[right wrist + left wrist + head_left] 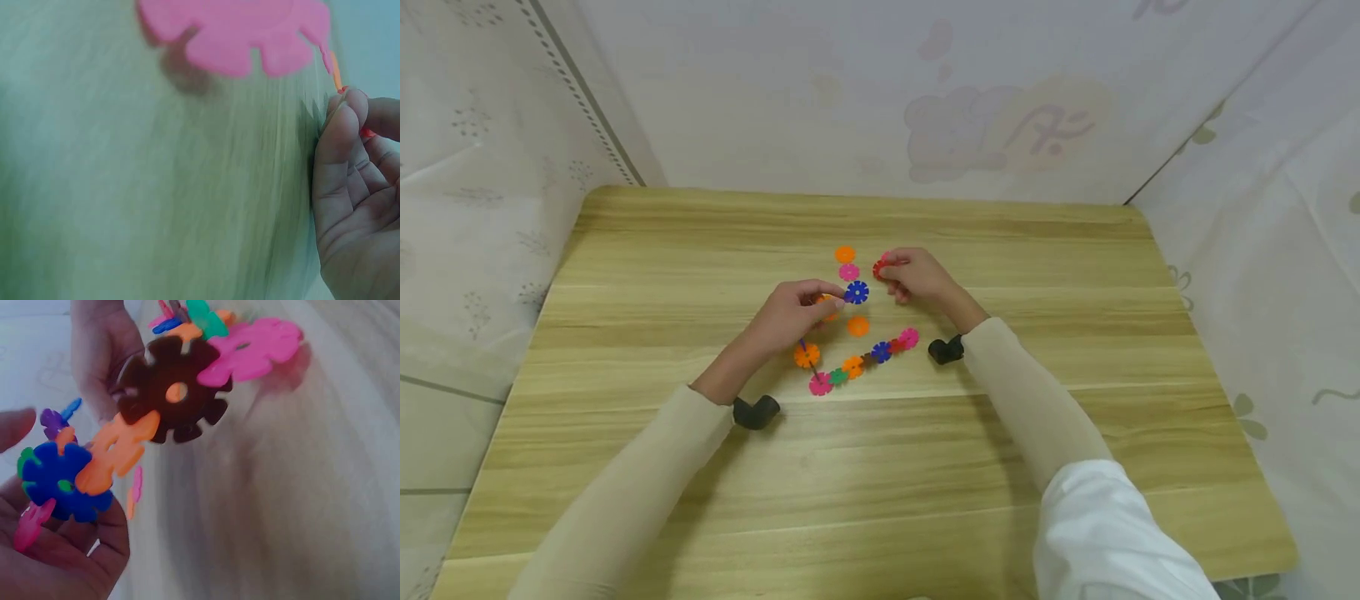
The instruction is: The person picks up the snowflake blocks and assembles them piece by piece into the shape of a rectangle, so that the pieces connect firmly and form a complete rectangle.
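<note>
Near the middle of the wooden table [625,275], steady the snowflake chain [125,450] pinched in the left hand [790,315], then bring the red disc [878,268] gripped by the right hand [917,277] squarely, slot to slot, onto the blue disc [857,292].

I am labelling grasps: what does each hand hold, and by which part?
The left hand grips the snowflake-disc chain at its blue-disc end. The right hand pinches a red disc by its edge.

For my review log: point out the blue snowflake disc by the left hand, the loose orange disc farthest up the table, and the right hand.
blue snowflake disc [857,292], head view, its centre
orange disc [846,254], head view, its centre
right hand [916,275], head view, its back
</note>
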`<state>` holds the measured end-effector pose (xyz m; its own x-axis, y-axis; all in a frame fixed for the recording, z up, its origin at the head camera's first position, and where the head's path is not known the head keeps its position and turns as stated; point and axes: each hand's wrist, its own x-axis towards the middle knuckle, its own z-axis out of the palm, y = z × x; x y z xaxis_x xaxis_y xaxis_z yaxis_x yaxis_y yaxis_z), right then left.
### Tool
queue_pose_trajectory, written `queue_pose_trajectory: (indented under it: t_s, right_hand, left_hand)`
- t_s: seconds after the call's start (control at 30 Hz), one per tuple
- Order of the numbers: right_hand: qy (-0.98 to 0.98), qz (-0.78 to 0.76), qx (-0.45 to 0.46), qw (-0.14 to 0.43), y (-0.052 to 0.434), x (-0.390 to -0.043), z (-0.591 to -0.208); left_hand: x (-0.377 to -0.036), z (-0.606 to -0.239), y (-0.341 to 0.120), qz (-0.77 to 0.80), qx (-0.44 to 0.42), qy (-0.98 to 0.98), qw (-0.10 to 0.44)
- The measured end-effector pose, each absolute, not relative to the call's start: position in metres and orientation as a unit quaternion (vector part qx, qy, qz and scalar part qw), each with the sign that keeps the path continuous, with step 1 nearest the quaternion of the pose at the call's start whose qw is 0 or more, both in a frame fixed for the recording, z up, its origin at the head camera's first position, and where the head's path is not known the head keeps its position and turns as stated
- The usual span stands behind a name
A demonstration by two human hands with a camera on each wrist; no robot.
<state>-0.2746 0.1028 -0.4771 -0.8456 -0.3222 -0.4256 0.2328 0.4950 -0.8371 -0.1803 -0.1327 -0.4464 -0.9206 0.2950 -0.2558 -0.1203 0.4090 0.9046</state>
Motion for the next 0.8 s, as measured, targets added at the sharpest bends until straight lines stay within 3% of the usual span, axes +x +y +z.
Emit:
queue_pose_trajectory:
  t_s: [0.3,0.8]
  right_hand:
    - [0.812,-0.511,-0.043,0.281,0.114,-0.267,-0.475]
    - [0.797,-0.523,-0.071,0.292,0.122,-0.253,-0.464]
  left_hand:
    - [-0.185,-0.44,-0.13,0.444,0.096,0.862,0.225]
    - [-0.187,-0.428,-0.128,0.453,0.115,0.848,0.251]
